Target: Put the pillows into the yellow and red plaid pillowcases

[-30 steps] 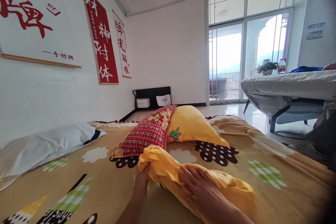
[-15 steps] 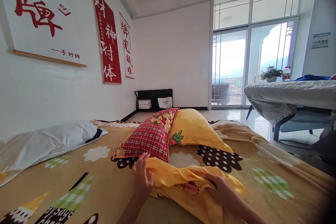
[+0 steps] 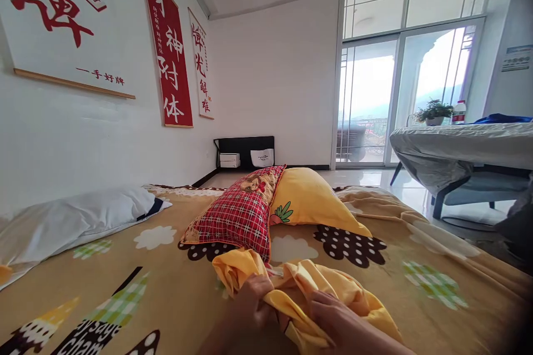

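Observation:
A crumpled yellow pillowcase lies bunched on the bed in front of me. My left hand is closed on its gathered cloth near the left end. Further right, my right hand grips another fold, its fingers curled into the fabric. Just beyond the cloth rests a red plaid pillow with a puppy picture, leaning over a yellow pillow with a carrot print. The parts of the cloth under my palms are hidden.
A tan patterned blanket covers the bed. At the left, a white pillow lies along the wall. A table under plastic and a chair stand at the right, near glass sliding doors.
My left hand has gone from spread fingers beside the yellow cloth to gripping it. The cloth is more gathered between my hands, and the camera view has shifted slightly.

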The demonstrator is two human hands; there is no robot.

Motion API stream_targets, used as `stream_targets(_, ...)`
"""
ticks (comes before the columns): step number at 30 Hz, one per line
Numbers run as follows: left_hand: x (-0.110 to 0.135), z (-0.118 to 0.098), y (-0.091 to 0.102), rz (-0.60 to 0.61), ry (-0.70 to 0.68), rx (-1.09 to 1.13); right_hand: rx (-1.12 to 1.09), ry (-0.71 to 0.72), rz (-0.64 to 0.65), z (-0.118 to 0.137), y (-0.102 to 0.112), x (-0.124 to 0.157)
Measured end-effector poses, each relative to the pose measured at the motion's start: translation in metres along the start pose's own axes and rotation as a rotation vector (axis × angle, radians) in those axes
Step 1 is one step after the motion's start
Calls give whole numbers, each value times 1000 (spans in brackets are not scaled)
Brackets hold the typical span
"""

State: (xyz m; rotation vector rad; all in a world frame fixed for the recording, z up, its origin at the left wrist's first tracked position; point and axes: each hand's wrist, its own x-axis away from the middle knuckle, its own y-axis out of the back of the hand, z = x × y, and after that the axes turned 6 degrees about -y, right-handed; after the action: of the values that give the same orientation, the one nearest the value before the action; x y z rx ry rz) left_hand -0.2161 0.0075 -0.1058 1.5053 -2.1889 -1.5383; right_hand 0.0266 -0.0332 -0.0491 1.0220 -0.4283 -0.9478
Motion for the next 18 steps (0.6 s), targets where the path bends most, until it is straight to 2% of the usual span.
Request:
stream_targets(3, 3, 5, 10, 38, 172, 200, 47, -84, 55, -36, 1, -4)
stream_targets(7, 1, 13, 26, 255, 224, 450, 51, -193, 31, -93, -3, -3)
stream_targets(9, 0, 16, 33, 323, 263, 497, 60, -191, 18, -108, -2, -1)
stream_targets(12, 0, 17, 37, 426, 308, 470, 79, -164, -77, -111, 2, 1)
stream_targets(14, 0, 17, 34, 382, 281, 384, 92, -149, -160, -108, 5, 0)
stream_targets(18, -4, 17, 23, 22, 182, -78, 149, -240, -320, -109, 11, 0)
